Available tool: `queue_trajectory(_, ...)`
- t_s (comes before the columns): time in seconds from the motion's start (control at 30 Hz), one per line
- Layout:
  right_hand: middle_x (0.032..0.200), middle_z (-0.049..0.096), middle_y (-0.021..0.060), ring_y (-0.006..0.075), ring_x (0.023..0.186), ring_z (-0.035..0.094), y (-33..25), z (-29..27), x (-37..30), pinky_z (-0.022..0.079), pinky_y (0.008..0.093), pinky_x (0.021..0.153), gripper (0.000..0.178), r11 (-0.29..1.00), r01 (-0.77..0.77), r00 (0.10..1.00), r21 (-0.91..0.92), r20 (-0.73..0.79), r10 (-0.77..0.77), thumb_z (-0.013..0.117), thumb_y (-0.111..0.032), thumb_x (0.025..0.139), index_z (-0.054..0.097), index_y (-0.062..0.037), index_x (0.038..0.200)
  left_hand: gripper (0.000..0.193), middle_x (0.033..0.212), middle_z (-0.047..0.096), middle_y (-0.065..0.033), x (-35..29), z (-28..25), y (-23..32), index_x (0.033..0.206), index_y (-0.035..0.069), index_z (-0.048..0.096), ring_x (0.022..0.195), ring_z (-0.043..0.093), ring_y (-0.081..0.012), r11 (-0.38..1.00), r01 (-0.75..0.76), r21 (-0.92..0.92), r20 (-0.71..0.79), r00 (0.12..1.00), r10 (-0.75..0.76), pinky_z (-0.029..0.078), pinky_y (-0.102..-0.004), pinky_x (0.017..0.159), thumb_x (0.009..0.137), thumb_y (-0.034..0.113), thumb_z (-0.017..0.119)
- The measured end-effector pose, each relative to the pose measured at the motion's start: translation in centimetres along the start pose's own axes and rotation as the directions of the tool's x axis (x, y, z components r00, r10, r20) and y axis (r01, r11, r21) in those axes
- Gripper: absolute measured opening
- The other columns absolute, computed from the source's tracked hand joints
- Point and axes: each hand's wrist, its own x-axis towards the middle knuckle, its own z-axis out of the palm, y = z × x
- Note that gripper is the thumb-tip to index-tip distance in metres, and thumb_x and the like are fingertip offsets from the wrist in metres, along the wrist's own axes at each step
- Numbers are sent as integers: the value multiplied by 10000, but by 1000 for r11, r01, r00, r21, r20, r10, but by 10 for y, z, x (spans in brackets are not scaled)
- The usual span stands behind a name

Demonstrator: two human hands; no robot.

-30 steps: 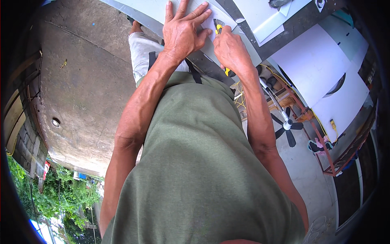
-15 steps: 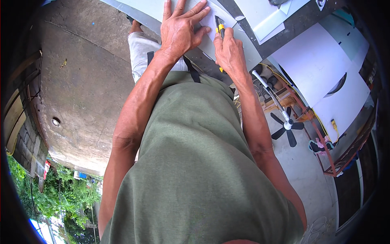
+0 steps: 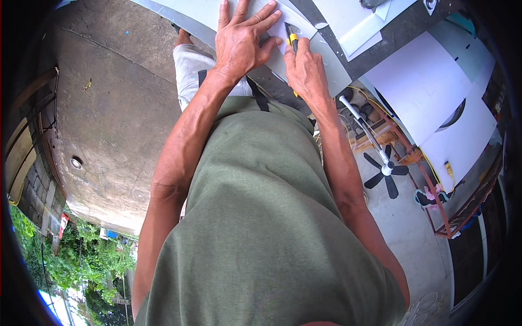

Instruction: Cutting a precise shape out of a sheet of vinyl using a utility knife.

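Note:
My left hand (image 3: 241,44) lies flat with its fingers spread on a white sheet (image 3: 302,24) at the top of the view, pressing on it. Just to its right, my right hand (image 3: 306,69) is wrapped round a yellow and black utility knife (image 3: 293,40). The knife's blade end points away from me and rests at the sheet, close to my left thumb. Its yellow tail end shows below my palm. Under the sheet lies a grey board (image 3: 334,66), which reaches the near edge of the work surface.
More white sheets (image 3: 348,24) lie on the dark tabletop (image 3: 375,54) at the far right. Large white panels (image 3: 421,87) rest on a reddish metal frame (image 3: 429,187) to the right, near a black-bladed fan (image 3: 386,169). A concrete floor (image 3: 109,119) spreads on the left.
My right hand has drawn the utility knife slightly left, nearer my left thumb. My left hand keeps its place on the sheet.

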Motion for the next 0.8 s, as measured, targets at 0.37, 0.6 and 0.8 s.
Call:
queue_trajectory(0.37,772,676,352,513,807,713,-23,-13,4,590,555,681,315,987,-6,1000,-159,9,7,556,-213,1018,491,95,1010,589,1511,586,-45,1,3,1,1367,120,682,1549,293,-384,1000,-1,6,-5,1000,1,131,-664,1250,813,277,807)
queue_trajectory(0.6,892,692,374,513,899,718,-28,-21,10,594,558,783,338,984,-86,985,-153,133,107,563,-211,1006,515,121,1051,609,1497,599,-30,0,1,2,1359,140,691,1551,292,-375,1000,18,14,-23,1000,-17,141,-674,1244,772,260,806)
queue_trajectory(0.8,908,690,383,520,919,712,-23,-25,7,585,568,803,337,983,-71,981,-167,169,100,561,-212,1004,515,114,1073,564,1469,623,-6,3,4,6,1317,155,720,1546,303,-378,998,69,-14,-59,996,-69,143,-671,1247,762,222,794)
